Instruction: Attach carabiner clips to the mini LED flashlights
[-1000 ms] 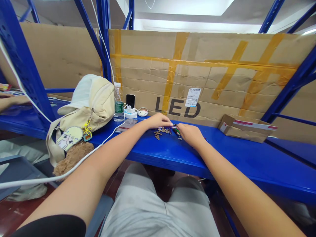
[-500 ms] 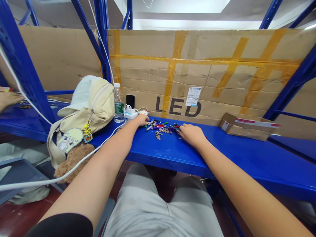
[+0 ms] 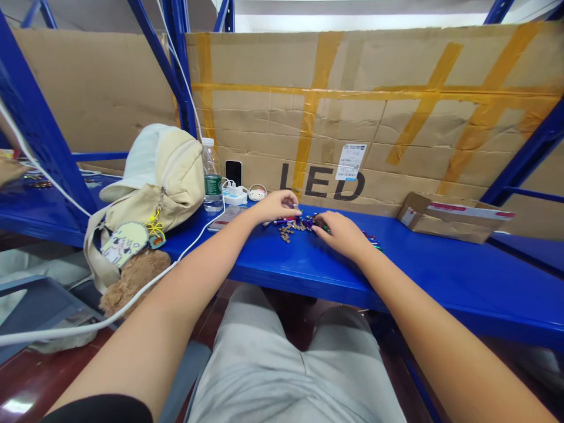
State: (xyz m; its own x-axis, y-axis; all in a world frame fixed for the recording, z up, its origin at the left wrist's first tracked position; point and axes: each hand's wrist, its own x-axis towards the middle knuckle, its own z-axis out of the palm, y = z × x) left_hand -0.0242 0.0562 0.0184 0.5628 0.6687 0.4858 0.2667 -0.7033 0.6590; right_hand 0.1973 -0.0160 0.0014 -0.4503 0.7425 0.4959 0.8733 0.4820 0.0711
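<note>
On the blue shelf top (image 3: 273,252) lies a small pile of pens (image 3: 281,222) with several small brown coin-like pieces (image 3: 286,234) in front of it. My left hand (image 3: 278,205) is over the back of the pile, its fingers curled and pinched together; what they hold is too small to make out. My right hand (image 3: 337,232) rests at the pile's right side, thumb and fingers closed around dark purple pens (image 3: 309,223), partly hidden by the hand. More pens (image 3: 373,241) lie just right of that hand, behind the wrist.
A cream backpack (image 3: 176,176) with a cap, a water bottle (image 3: 212,182), a phone (image 3: 233,171) and a white power strip (image 3: 235,197) stand left. An open cardboard box (image 3: 453,220) is at right. A white cable (image 3: 185,254) crosses by my left arm. Another person's hand (image 3: 11,171) shows far left.
My left hand has moved right and over the pile from its left end. My right hand has shifted slightly, and pens now show to its right. The view has tilted down a little.
</note>
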